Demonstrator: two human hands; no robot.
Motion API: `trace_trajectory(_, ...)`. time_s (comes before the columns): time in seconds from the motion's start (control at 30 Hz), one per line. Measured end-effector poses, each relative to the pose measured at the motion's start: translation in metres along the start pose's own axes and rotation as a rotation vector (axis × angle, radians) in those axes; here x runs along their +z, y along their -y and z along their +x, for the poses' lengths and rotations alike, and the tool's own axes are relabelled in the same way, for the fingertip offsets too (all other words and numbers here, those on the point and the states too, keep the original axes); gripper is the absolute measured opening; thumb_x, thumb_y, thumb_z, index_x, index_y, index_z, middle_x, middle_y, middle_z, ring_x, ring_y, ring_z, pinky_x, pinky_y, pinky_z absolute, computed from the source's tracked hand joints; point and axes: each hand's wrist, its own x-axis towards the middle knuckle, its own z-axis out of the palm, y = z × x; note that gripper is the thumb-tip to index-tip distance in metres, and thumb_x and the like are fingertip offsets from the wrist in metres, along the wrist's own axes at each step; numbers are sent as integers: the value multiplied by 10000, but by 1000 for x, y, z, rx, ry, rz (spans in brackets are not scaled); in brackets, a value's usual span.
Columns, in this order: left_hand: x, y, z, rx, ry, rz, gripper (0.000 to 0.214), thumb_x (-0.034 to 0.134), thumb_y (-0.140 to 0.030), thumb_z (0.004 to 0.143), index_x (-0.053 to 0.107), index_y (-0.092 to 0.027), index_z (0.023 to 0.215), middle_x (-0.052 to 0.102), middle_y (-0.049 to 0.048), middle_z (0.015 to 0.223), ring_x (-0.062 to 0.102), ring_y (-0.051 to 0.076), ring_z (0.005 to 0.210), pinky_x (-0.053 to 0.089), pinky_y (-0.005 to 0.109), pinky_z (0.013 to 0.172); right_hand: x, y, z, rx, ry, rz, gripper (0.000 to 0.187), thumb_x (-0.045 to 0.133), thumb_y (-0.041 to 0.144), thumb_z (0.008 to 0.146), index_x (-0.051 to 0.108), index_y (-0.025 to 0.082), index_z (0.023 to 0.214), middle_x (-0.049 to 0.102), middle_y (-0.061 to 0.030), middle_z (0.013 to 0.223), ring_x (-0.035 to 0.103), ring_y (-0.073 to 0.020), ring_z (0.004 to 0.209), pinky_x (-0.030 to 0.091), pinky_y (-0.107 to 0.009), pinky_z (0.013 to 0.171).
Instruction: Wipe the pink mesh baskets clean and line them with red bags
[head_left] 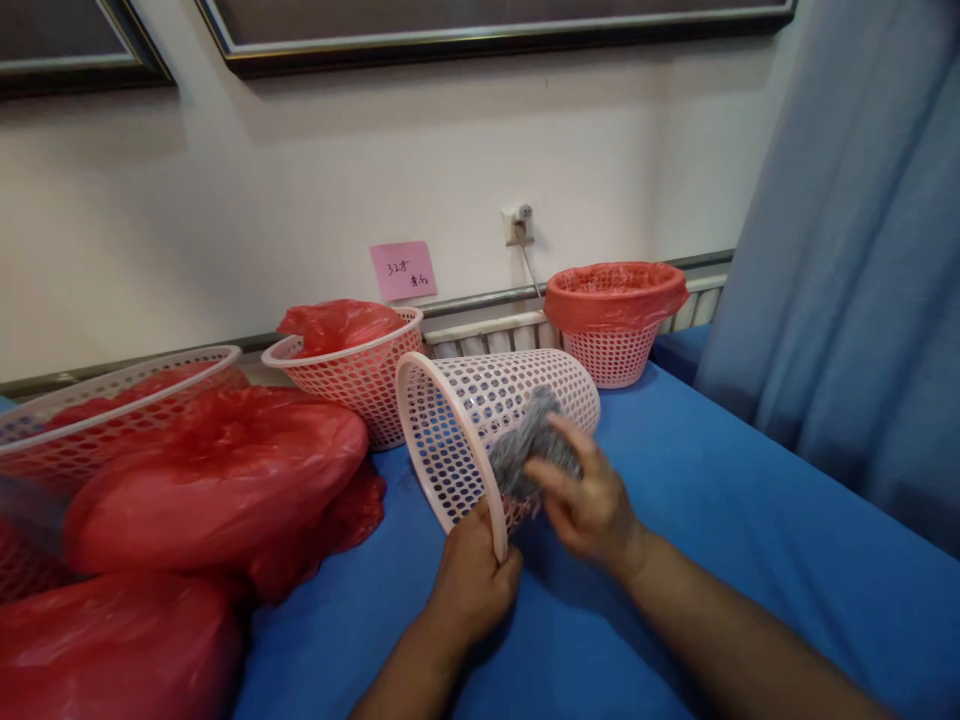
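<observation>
Basket (491, 395) is tipped sideways just beyond both hands, mouth facing left, long axis running from the left hand (476, 572), gripping its rim, past the right hand (592, 500), clutching gray cloth (534, 445).

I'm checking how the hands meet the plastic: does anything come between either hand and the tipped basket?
Yes: a grey cloth lies between the right hand and the tipped basket's side. Nothing visible separates the left hand from the basket; it grips the rim directly.
</observation>
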Motion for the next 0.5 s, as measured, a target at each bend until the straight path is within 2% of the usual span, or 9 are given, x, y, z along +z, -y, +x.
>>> trace_trajectory(0.07,0,-1,0,28,32,47,695,504,-40,649,679,-236,1293,718,55,1284,664,272,1194,497,453,1136,0,-40,-2,342,-19,-80,495,553,106,832,677,246,1290,421,-116,1570,494,-320,1412,483,-531,1142)
trace_trajectory(0.13,2,-2,0,65,73,110,758,506,-23,635,644,-242,1348,680,59,1359,647,269,1221,490,452,1148,-2,-76,-3,692,-76,-137,474,552,164,819,693,195,1271,505,-159,1486,539,-343,1359,454,-585,1152)
trace_trajectory(0.17,4,-2,-1,73,93,145,762,513,-21,637,640,-240,1356,673,69,1367,649,276,1214,503,452,1135,-4,-89,-3,807,-94,-149,481,555,187,815,693,190,1276,533,-162,1451,547,-348,1348,443,-601,1155)
trace_trajectory(0.2,6,-2,-2,74,109,181,753,520,-20,644,640,-232,1357,672,84,1360,655,285,1200,520,453,1114,-6,-95,-3,863,-109,-151,492,558,204,815,687,191,1290,543,-160,1438,549,-349,1346,434,-608,1161)
trace_trajectory(0.23,7,-2,-2,72,122,211,738,524,-19,652,642,-221,1353,672,98,1350,660,293,1187,535,455,1094,-8,-94,-2,851,-116,-144,502,560,212,822,675,200,1311,535,-153,1450,538,-346,1361,426,-605,1169)
trace_trajectory(0.27,9,-1,-3,74,133,233,723,526,-16,660,645,-210,1346,669,111,1345,662,300,1181,544,456,1080,-10,-87,0,777,-117,-128,511,561,210,834,660,215,1335,509,-144,1482,519,-337,1386,420,-593,1179)
trace_trajectory(0.43,11,4,-2,114,143,233,623,526,0,700,686,-213,1263,690,110,1274,668,282,1126,570,428,1014,-21,0,11,66,-11,64,617,568,105,835,593,318,1414,301,-55,1662,441,-305,1470,460,-517,1172)
trace_trajectory(0.5,10,7,0,104,128,235,492,526,-32,764,718,-197,1186,717,120,1165,678,281,1060,580,428,966,-23,23,11,-102,9,115,623,581,94,822,611,333,1395,258,-30,1686,476,-298,1442,511,-473,1131)
